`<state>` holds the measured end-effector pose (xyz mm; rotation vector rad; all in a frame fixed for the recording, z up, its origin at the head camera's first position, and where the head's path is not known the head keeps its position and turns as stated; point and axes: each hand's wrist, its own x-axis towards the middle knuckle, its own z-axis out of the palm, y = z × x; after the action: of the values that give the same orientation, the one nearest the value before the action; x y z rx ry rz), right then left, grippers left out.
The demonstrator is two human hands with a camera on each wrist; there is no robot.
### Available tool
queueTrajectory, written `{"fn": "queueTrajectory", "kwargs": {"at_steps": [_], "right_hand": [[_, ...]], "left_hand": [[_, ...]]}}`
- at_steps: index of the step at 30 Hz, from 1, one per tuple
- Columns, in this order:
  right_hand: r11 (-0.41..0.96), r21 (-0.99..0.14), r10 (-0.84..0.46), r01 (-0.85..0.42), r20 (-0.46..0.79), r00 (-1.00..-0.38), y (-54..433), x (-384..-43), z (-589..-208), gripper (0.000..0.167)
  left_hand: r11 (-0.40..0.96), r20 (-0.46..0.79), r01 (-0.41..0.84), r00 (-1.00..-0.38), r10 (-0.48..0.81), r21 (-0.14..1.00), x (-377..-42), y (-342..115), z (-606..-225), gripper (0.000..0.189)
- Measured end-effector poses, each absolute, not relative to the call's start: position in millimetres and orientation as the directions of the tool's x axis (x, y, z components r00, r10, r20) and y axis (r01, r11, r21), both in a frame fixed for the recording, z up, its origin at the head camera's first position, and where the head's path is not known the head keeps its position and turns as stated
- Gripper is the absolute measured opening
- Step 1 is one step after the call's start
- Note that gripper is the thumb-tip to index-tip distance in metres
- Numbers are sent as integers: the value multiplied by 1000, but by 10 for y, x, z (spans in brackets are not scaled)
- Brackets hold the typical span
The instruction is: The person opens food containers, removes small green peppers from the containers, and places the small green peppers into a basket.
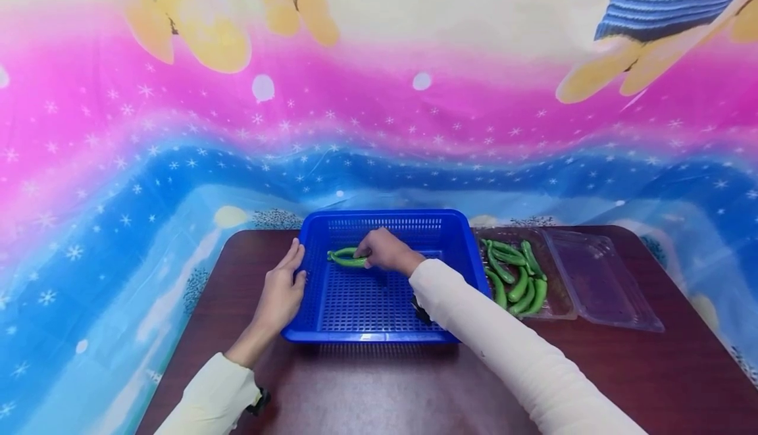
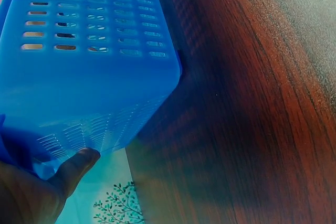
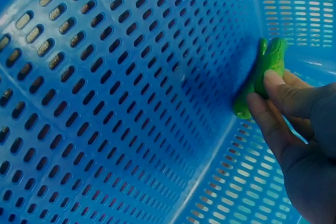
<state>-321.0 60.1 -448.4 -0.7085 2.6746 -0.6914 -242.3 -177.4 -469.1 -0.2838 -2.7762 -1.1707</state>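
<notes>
My right hand (image 1: 387,251) reaches into the blue plastic basket (image 1: 379,337) and pinches a green pepper (image 3: 273,59) between thumb and fingers. Close under it, on the basket's perforated floor near the left side, lies another green pepper (image 1: 346,262). In the right wrist view the two overlap. My left hand (image 1: 283,293) rests against the basket's left rim with fingers extended. The left wrist view has one finger (image 2: 79,169) straight along the outer wall. Right of the basket, several green peppers (image 1: 521,295) lie in a clear plastic box (image 1: 562,297).
The box's hinged clear lid (image 1: 610,283) lies folded open to the right. Everything stands on a dark reddish-brown wooden table (image 1: 379,389) with rounded back corners. A printed cloth (image 1: 379,112) with snowflakes hangs behind it. Both wrists carry black straps under light sleeves.
</notes>
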Motion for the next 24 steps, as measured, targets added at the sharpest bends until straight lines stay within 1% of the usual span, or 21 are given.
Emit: {"fn": "queueTrajectory", "kwargs": {"at_steps": [4,12,16,24], "right_hand": [[765,-501,-539,-405,-153,-828,573,-3232,-4529,31],[799,-444,-518,-405,-168,-839,532,-3262,-4616,32],[816,-445,-487,-369,-186,-854,522,-3269,-4647,32],[812,-427,-503,-397,-167,-848,488,-3302,-4710,31]], "left_hand": [[685,180,218,-975,128,695,-2424,-1768,-4680,56],[677,177,214,-976,124,704,-2427,-1746,-4669,56],[672,176,213,-977,124,709,-2431,-1746,-4676,56],[685,168,200,-979,114,700,-2423,-1758,-4686,56]]}}
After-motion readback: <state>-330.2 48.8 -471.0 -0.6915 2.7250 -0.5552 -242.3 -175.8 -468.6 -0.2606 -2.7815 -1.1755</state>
